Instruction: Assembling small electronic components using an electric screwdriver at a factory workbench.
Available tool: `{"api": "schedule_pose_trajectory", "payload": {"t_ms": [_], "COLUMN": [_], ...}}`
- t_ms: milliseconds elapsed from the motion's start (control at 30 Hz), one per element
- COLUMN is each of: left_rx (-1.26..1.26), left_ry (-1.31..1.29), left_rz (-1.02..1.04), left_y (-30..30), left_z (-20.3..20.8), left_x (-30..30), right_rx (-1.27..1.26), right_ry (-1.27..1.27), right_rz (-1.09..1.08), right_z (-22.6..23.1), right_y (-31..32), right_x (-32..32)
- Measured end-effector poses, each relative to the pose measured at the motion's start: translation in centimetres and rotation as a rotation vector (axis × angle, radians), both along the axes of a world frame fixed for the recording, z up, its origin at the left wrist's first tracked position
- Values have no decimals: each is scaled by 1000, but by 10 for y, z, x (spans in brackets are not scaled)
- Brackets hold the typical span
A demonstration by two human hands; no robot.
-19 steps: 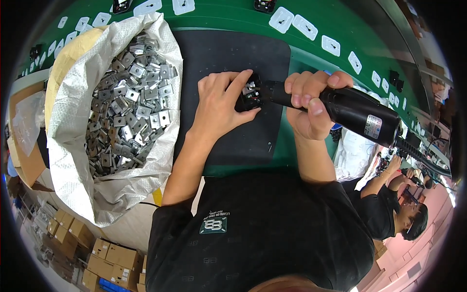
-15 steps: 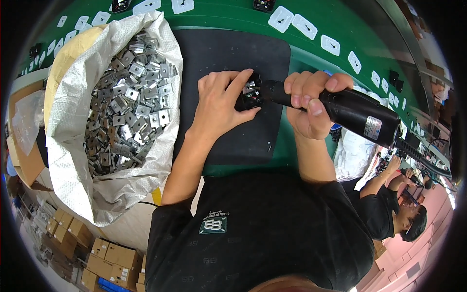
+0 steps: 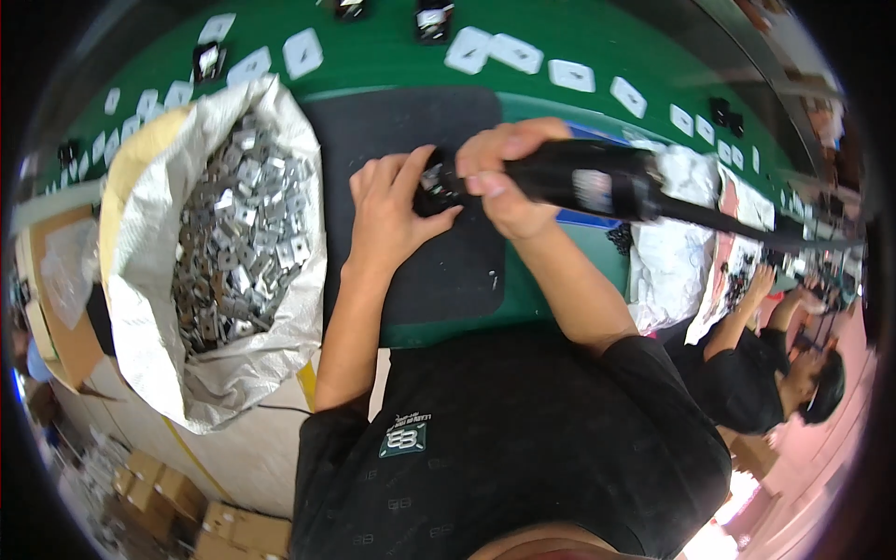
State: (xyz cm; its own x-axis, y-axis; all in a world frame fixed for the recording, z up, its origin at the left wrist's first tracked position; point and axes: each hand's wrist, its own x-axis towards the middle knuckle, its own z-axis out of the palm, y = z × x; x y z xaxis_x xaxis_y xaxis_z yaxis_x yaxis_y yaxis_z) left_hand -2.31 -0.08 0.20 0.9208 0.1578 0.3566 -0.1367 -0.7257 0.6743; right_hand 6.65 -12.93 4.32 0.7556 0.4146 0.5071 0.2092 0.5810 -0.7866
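Note:
My left hand (image 3: pixel 385 207) steadies a small black housing (image 3: pixel 435 189) on the dark mat, thumb and fingers closed round its sides. Bits of bright metal show inside the housing. Wrapped round a black electric screwdriver (image 3: pixel 574 177) is my right hand (image 3: pixel 509 177). The screwdriver lies nearly level, its nose pointing left at the housing. My right fingers hide its tip, so I cannot tell whether it touches. A cable runs off its back end to the right. A tiny screw-like piece (image 3: pixel 494 280) lies on the mat's lower right.
Left of the mat (image 3: pixel 411 289) stands a white woven sack (image 3: pixel 140 308) of bent metal brackets (image 3: pixel 243 233). White plates (image 3: pixel 571 75) and black units (image 3: pixel 433 21) line the green surface beyond. A blue tray (image 3: pixel 590 220) and white bags (image 3: pixel 672 252) lie right, near a co-worker (image 3: pixel 747 373).
The whole view has shifted, and the white plates beyond stand differently. The screwdriver has swung closer to level, with my right hand nearer the housing. My left hand keeps its hold.

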Motion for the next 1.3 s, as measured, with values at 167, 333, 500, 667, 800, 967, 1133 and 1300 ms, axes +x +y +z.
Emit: {"api": "schedule_pose_trajectory", "payload": {"t_ms": [167, 333, 500, 667, 800, 967, 1133, 1300], "left_rx": [108, 99, 294, 187, -77, -1281, -949, -1023], "left_ry": [105, -63, -69, 209, 101, 69, 37, 100], "left_rz": [-6, 70, -218, -493, -457, -879, -305, -249], "left_y": [2, -23, -52, -36, -40, -129, -113, -118], "left_z": [5, 41, 27, -25, -10, 78, 68, 66], "left_x": [13, 99, 232, 306, 290, 180, 170, 162], "right_rx": [20, -229, -593, -559, -596, -661, -810, -1625], "right_ry": [206, 243, 121, 19, 46, 29, -52, 110], "right_rz": [-141, -359, -578, -605, -593, -600, -1068, -1067], "right_z": [33, 81, 43, 28, 19, 20, 53, 35], "right_y": [-17, -92, -126, -134, -138, -152, -253, -377], "right_x": [8, 33, 47, 47, 44, 38, 29, 28]}}
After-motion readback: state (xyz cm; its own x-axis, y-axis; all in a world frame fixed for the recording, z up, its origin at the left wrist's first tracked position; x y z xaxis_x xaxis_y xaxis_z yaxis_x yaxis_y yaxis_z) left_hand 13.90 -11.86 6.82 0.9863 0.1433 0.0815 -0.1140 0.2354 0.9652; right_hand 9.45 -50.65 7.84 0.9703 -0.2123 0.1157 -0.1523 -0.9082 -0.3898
